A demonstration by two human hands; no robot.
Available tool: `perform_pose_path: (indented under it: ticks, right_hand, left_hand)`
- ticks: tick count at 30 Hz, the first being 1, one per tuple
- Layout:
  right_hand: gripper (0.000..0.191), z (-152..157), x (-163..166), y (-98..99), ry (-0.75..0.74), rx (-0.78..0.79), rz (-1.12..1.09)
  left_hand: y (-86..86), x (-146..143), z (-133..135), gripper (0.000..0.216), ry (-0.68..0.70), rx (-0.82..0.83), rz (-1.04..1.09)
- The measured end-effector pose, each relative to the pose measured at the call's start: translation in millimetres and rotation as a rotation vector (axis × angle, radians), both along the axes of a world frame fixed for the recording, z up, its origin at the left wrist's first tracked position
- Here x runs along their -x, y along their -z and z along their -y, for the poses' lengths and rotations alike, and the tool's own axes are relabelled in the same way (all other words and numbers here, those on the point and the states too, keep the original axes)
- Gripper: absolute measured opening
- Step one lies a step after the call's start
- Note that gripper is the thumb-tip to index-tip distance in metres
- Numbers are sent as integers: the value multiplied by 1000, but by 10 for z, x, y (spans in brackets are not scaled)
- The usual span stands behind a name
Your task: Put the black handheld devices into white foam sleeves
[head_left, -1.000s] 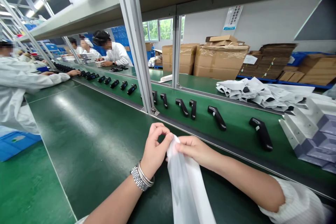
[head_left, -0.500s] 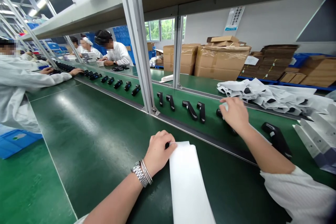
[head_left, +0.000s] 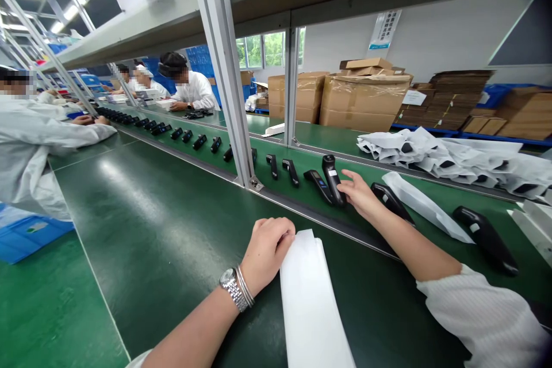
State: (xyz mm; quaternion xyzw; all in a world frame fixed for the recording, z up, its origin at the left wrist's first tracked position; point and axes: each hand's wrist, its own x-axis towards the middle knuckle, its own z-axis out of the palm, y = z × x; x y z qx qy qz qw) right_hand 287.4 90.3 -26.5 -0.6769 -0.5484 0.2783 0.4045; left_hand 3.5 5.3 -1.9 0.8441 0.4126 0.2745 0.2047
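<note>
Bags (head_left: 313, 302) at left hand (head_left: 267, 253) with curled fingers, pinch unclear; device (head_left: 330, 175) touching right hand (head_left: 362, 194) at fingertips, grip unclear.

A black handheld device (head_left: 332, 182) sits near flat-lying white sleeves (head_left: 311, 299).

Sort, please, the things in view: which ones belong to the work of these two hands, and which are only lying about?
Belonging, it seems:
long flat white sheets, at the left hand
black angled handheld device, at the right hand
long whitish translucent sleeve
heap of white packets

Just lying about, apparently:
large brown cardboard boxes
blue plastic crate
</note>
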Motion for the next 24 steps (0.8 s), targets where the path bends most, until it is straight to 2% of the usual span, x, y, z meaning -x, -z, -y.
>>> perform_pose_path:
  ticks: [4,7,12,14,17,18,21,22,24]
  right_hand:
    - [86,240,389,-161,-244,-150,-545]
    - [96,402,647,-227,-375,-168,-722]
    - [84,545,846,-168,-513,-115,-710]
    - [67,598,895,-140,-552,-85,-645]
    - [32,716,991,-130,-659,-56,-506]
    - [27,763,1028,-132,-711,-49,-470]
    - [27,888,1127,-149,-855,53,-456]
    - [27,913,1146,-163,-864,104,-485]
    - [28,915,1139,-213,-777,153,-573]
  left_hand:
    - [1,10,-3,12,-13,-37,22]
    - [-4,13,1,8,-30,-45,65]
    - [-40,17,33,7,-25,3,191]
    - [-49,19,49,8,-5,25,264]
    - [-48,15,60,9,-3,4,387]
    - [-46,13,58,10,-20,-8,425]
    - [-39,11,31,12,-105,1,499]
    - [-36,13,16,13,-129,25,504]
    - [-25,25,-18,17,-155,75,478]
